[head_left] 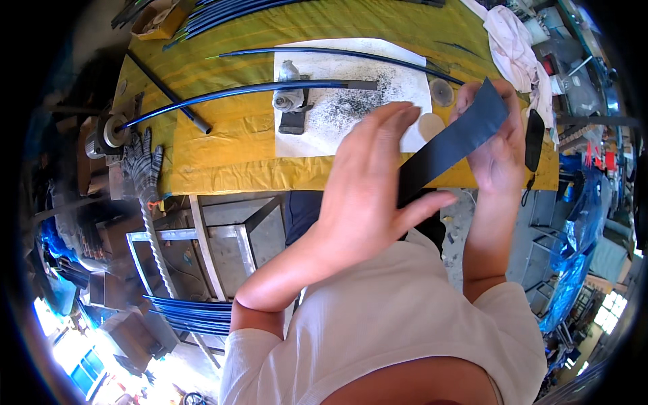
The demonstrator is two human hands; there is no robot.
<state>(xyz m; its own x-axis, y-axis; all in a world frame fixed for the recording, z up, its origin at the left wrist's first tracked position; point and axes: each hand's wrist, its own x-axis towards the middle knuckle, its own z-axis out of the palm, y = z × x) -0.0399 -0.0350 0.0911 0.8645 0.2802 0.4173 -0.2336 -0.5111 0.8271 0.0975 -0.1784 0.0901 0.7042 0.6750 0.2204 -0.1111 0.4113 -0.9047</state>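
My right hand [496,158] is closed on the upper end of a flat, flexible dark grey strip [449,150], possibly sandpaper. The strip slants down and left, and its lower end passes behind my left hand [368,182]. That hand is open, its thumb stretched apart from the fingers. Beyond the hands, a slender blue rod [236,96] with a dark grey end piece lies across a small cloth-wrapped support [290,101]. The rod's left end meets a round machine head [111,133]. Black dust is scattered over the white sheet [314,145] beneath.
A yellow cover [229,165] spreads over the table. Another blue rod [324,50] lies farther back, and a dark tube [169,91] at left. A striped glove [142,165] hangs near the machine. White cloth [516,50] drapes at far right. Several rods [189,314] rest by a metal frame.
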